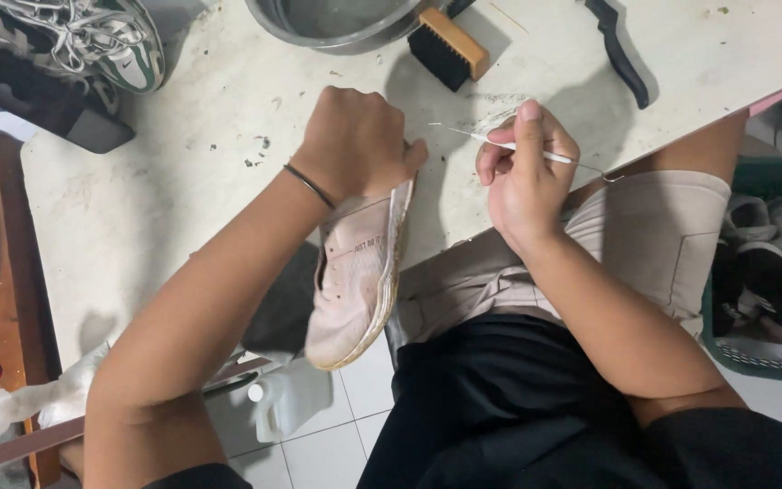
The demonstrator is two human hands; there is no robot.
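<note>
My left hand (355, 145) grips the toe end of a worn white shoe (355, 272), which hangs heel-down off the table's near edge with its side and sole rim toward me. A thin dark band sits on that wrist. My right hand (522, 172) pinches a thin white stick-like tool (554, 157), a fine thread or needle tip reaching left toward the shoe. Both hands sit close together over the white table (183, 181).
A metal bowl (337, 23), a wooden-backed black brush (450, 45) and a black-handled tool (622, 54) lie at the table's far side. A green-and-white sneaker (92, 41) sits far left. A basket of shoes (771, 281) stands on the right; a white jug (291, 403) below.
</note>
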